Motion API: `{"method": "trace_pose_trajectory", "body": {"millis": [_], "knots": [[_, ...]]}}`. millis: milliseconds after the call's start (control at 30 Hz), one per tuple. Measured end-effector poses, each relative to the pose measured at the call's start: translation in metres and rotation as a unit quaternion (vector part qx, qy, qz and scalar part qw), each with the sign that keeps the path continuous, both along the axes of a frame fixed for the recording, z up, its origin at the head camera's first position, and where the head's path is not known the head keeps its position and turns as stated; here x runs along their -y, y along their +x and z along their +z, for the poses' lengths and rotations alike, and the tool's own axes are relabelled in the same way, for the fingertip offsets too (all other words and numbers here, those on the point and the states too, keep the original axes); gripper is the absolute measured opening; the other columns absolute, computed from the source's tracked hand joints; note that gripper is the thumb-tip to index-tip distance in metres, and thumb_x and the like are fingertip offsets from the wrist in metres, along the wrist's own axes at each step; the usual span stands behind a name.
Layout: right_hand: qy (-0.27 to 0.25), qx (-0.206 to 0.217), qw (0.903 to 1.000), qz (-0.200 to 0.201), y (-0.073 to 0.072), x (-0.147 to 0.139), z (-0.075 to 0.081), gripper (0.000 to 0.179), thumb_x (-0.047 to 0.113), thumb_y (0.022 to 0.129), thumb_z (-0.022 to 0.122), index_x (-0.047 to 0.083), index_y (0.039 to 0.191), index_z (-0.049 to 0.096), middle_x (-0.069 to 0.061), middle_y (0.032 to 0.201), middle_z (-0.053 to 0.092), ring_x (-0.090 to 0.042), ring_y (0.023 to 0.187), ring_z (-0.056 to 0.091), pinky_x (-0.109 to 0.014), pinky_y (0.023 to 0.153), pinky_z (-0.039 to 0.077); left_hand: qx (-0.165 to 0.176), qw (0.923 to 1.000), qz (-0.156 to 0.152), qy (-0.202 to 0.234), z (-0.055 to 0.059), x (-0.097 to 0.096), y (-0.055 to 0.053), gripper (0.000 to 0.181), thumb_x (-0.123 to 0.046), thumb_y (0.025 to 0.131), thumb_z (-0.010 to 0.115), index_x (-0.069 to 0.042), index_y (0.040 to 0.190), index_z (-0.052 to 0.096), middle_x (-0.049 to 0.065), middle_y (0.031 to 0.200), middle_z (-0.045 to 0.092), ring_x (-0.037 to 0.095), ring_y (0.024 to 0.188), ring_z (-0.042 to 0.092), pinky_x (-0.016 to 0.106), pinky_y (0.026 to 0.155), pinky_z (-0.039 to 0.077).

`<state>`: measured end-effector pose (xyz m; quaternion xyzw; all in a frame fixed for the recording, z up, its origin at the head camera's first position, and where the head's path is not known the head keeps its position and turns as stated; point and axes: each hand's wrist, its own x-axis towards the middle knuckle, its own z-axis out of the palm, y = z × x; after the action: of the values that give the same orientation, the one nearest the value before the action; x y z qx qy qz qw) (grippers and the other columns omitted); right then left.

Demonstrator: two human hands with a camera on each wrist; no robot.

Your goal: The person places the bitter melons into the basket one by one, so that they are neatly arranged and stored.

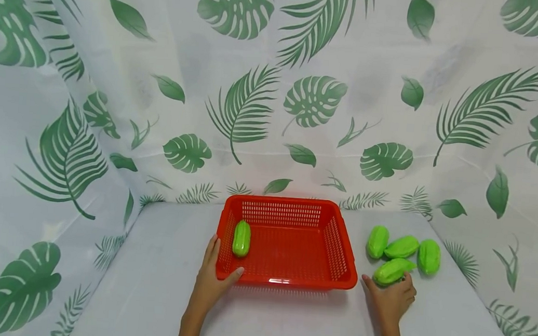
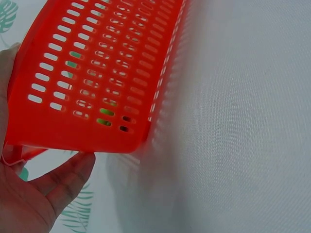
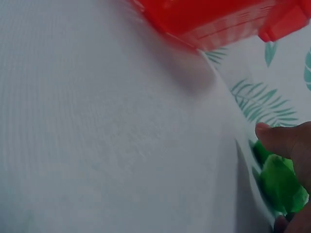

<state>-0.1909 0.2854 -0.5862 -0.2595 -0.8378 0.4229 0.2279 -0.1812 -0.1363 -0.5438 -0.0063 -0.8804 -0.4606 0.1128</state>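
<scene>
A red plastic basket (image 1: 280, 281) with slotted walls stands in the middle of the table. Inside it, along the left wall, lies one bright green, ridged, oblong vegetable-like piece (image 1: 241, 239). My left hand (image 1: 211, 281) holds the basket's near left corner, thumb at the front rim and fingers along the left side. To the right of the basket my right hand (image 1: 390, 299) is at the nearest loose green piece (image 1: 390, 273). Its thumb (image 3: 274, 138) is spread away and its fingertips are by the piece's right end; the palm side is partly hidden.
Beyond the right hand lie more such green pieces, one on the left (image 1: 378, 242), one in the middle (image 1: 402, 247) and one on the right (image 1: 429, 257). A white cloth covers the table (image 1: 158, 280). Leaf-printed sheets (image 1: 348, 111) enclose the back and sides.
</scene>
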Motion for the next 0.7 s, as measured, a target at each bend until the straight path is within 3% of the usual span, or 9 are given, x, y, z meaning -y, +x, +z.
{"method": "trace_pose_trajectory", "body": {"millis": [167, 433, 700], "knots": [[0.011, -0.009, 0.9993, -0.035, -0.009, 0.005, -0.004, 0.107, 0.028, 0.074, 0.084, -0.004, 0.148, 0.013, -0.041, 0.136, 0.022, -0.056, 0.127, 0.022, -0.065, 0.104, 0.020, -0.015, 0.9999, -0.004, 0.004, -0.001, 0.000, 0.001, 0.101, -0.053, 0.078, 0.074, -0.013, 0.156, 0.024, 0.001, 0.164, 0.016, 0.032, 0.149, 0.025, 0.056, 0.107, 0.039], [0.002, -0.016, 0.9954, -0.095, -0.017, 0.009, -0.010, 0.099, 0.035, 0.078, 0.079, 0.003, 0.149, 0.017, -0.037, 0.136, 0.027, -0.052, 0.127, 0.025, -0.064, 0.104, 0.022, -0.001, 0.9999, -0.005, 0.009, 0.003, -0.001, 0.004, 0.101, -0.050, 0.078, 0.075, -0.014, 0.156, 0.022, 0.001, 0.165, 0.015, 0.030, 0.150, 0.022, 0.054, 0.109, 0.038], [-0.014, -0.053, 0.9896, -0.133, -0.020, 0.017, -0.006, 0.082, 0.032, 0.084, 0.071, 0.003, 0.146, 0.026, -0.033, 0.134, 0.033, -0.048, 0.127, 0.030, -0.062, 0.106, 0.023, 0.000, 0.9999, -0.003, 0.010, 0.005, 0.000, 0.002, 0.102, -0.049, 0.077, 0.076, -0.015, 0.157, 0.021, 0.001, 0.165, 0.015, 0.030, 0.150, 0.023, 0.054, 0.106, 0.041]]}}
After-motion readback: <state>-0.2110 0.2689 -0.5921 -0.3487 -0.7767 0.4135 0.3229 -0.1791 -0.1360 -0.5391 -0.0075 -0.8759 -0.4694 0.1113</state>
